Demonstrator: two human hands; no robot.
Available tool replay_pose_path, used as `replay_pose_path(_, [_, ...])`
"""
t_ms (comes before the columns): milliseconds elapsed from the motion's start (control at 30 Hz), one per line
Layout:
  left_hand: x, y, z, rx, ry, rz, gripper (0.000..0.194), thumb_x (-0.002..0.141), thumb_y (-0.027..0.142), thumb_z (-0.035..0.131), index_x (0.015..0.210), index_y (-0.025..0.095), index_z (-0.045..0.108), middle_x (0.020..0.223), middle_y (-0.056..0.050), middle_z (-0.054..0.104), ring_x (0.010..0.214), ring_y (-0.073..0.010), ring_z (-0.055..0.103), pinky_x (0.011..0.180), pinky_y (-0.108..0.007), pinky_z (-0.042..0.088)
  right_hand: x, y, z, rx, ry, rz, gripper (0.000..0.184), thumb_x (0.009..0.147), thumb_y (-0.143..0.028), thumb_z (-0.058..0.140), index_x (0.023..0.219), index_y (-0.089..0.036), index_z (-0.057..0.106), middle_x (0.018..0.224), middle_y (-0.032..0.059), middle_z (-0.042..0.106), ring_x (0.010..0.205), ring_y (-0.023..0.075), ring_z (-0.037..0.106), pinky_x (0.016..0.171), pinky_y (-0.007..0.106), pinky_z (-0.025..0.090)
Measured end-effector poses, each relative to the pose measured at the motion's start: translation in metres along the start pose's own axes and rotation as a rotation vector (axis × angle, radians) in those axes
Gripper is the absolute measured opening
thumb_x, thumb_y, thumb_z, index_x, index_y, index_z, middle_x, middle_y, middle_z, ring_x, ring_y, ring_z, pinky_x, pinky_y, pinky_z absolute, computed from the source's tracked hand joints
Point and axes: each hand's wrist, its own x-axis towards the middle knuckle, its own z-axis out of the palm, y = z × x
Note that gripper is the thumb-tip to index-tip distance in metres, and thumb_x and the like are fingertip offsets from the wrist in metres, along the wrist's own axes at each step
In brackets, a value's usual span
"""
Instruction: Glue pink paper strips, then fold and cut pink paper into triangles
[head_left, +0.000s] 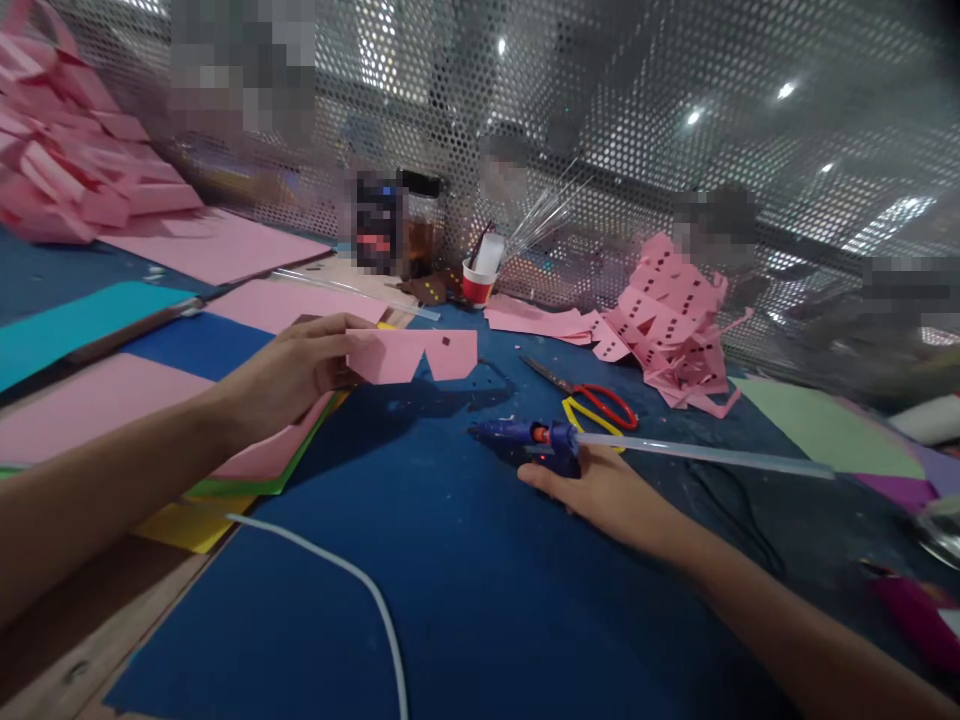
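Holding notched pink strip [386,358] in left hand [274,385] over bench [450,570], toward its far edge, gripping glue gun [559,450] in right hand [622,500]; could burn left hand or smear strip by bringing nozzle [484,430] too close or squeezing too hard.

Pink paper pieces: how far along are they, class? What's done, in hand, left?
The pink heap with dark marks, beyond the red-handled scissors, looks already cut and marked. In hand: the left hand holds a notched pink piece; the right hand, a blue glue gun. Probably left: the flat pink sheet at the back left, seemingly uncut.
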Motion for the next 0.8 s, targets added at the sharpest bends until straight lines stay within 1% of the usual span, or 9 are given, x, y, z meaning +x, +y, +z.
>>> replay_pose_path(100, [0.0,-0.001,0.0,0.002,0.003,0.013,0.018,0.087,0.031,0.074,0.098,0.017,0.07,0.089,-0.001,0.069,0.079,-0.0142,0.061,0.071,-0.026,0.049,0.002,-0.002,0.0,0.008,0.014,-0.027,0.029,0.09,-0.053,0.065,0.084,-0.026,0.073,0.067,0.0014,0.067,0.069,0.0222,0.063,0.062,0.032,0.047])
replay_pose_path(167, [0.002,-0.002,-0.002,0.003,0.003,0.015,0.02,0.086,0.032,0.076,0.099,0.017,0.07,0.088,-0.001,0.069,0.078,-0.0145,0.061,0.069,-0.026,0.049,0.004,-0.003,0.0,0.007,0.014,-0.028,0.028,0.09,-0.053,0.065,0.084,-0.026,0.074,0.067,0.0016,0.067,0.07,0.0229,0.063,0.063,0.033,0.047])
replay_pose_path(300, [0.005,-0.005,-0.006,0.0,0.0,0.017,0.025,0.083,0.033,0.078,0.102,0.018,0.071,0.091,-0.001,0.07,0.079,-0.0143,0.062,0.07,-0.026,0.05,0.005,-0.004,0.001,-0.046,-0.004,0.017,0.031,0.09,-0.056,0.064,0.085,-0.026,0.074,0.071,0.0022,0.069,0.074,0.0244,0.065,0.067,0.034,0.047])
replay_pose_path(400, [0.006,-0.006,-0.007,-0.002,-0.003,0.022,0.025,0.083,0.033,0.078,0.101,0.018,0.071,0.089,-0.001,0.07,0.078,-0.0142,0.062,0.07,-0.027,0.05,0.005,-0.006,0.0,-0.069,-0.008,0.008,0.032,0.091,-0.057,0.063,0.089,-0.027,0.073,0.074,0.002,0.07,0.075,0.0245,0.065,0.067,0.034,0.047])
replay_pose_path(500, [0.005,-0.005,-0.006,-0.002,-0.008,0.032,0.022,0.084,0.033,0.077,0.099,0.017,0.071,0.089,-0.001,0.069,0.08,-0.014,0.062,0.07,-0.026,0.05,0.004,-0.006,0.0,-0.063,-0.006,-0.004,0.031,0.091,-0.056,0.063,0.088,-0.027,0.073,0.071,0.0014,0.069,0.075,0.0242,0.065,0.067,0.033,0.047])
replay_pose_path(633, [0.002,-0.004,-0.004,0.006,-0.023,0.032,0.019,0.086,0.033,0.075,0.094,0.016,0.07,0.086,-0.002,0.068,0.079,-0.0145,0.061,0.069,-0.026,0.049,0.004,-0.002,0.003,-0.056,0.024,-0.019,0.032,0.091,-0.057,0.063,0.086,-0.026,0.072,0.063,0.0004,0.063,0.07,0.023,0.063,0.064,0.033,0.047])
replay_pose_path(800, [-0.001,-0.001,-0.002,0.013,-0.033,0.039,0.017,0.087,0.032,0.073,0.092,0.017,0.069,0.084,0.0,0.066,0.078,-0.0133,0.06,0.07,-0.025,0.049,0.003,0.007,0.007,0.037,0.057,-0.008,0.039,0.09,-0.061,0.063,0.099,-0.024,0.071,0.068,0.0004,0.066,0.058,0.0181,0.059,0.057,0.031,0.046])
